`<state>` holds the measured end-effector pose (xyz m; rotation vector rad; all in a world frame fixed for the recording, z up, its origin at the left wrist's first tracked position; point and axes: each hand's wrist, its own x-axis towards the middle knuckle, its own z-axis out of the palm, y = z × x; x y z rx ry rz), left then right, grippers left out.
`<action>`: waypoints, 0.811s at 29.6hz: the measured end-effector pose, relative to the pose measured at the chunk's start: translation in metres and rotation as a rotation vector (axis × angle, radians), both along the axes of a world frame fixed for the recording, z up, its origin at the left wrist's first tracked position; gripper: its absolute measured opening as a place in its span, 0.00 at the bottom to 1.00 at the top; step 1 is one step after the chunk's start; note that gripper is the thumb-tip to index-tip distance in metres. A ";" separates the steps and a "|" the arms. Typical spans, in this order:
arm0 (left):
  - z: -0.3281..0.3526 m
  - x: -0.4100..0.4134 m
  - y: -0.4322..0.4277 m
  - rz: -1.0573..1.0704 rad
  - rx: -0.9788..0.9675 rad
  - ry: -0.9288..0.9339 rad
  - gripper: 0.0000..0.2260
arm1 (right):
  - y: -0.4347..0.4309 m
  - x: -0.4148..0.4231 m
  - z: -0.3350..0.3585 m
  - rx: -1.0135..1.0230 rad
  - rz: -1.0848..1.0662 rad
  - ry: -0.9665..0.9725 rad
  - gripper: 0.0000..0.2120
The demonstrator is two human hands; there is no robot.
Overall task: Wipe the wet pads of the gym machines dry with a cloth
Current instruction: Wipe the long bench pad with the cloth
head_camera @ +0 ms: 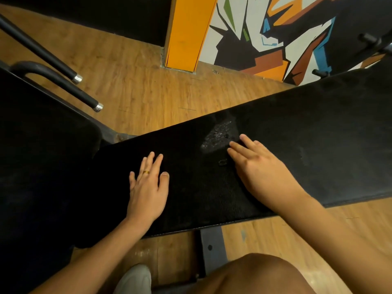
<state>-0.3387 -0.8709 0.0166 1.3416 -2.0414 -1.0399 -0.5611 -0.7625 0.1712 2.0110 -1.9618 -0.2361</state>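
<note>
The left grip [148, 187] lies flat on the black pad [328, 134], fingers straight and slightly spread. The right grip [261, 166] lies flat too, fingertips at the edge of a wet patch [218, 134]. Under both hands lies what may be a dark cloth [201, 198], hard to tell from the pad.

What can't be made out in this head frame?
All head view.
- Cloth: none distinguishable; it would be black on black under the right hand on the bench pad.
- Right thumb: hidden beneath that hand.
- Second pad, left: too dark to judge wetness.
- Wet patch: near edge covered by that hand.
</note>
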 end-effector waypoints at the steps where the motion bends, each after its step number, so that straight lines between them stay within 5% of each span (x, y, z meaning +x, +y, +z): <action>1: 0.000 -0.001 0.000 0.004 0.000 0.001 0.24 | -0.003 0.003 -0.002 0.010 0.007 0.016 0.22; 8: 0.003 -0.002 0.001 0.010 -0.004 -0.013 0.24 | -0.059 0.054 -0.030 0.213 0.090 -0.051 0.24; 17: 0.002 -0.001 0.002 0.013 -0.006 -0.017 0.24 | -0.008 0.031 -0.024 0.178 0.232 -0.038 0.22; 24: 0.003 -0.001 0.000 0.008 -0.006 -0.025 0.24 | -0.094 0.045 -0.035 0.318 0.222 -0.051 0.22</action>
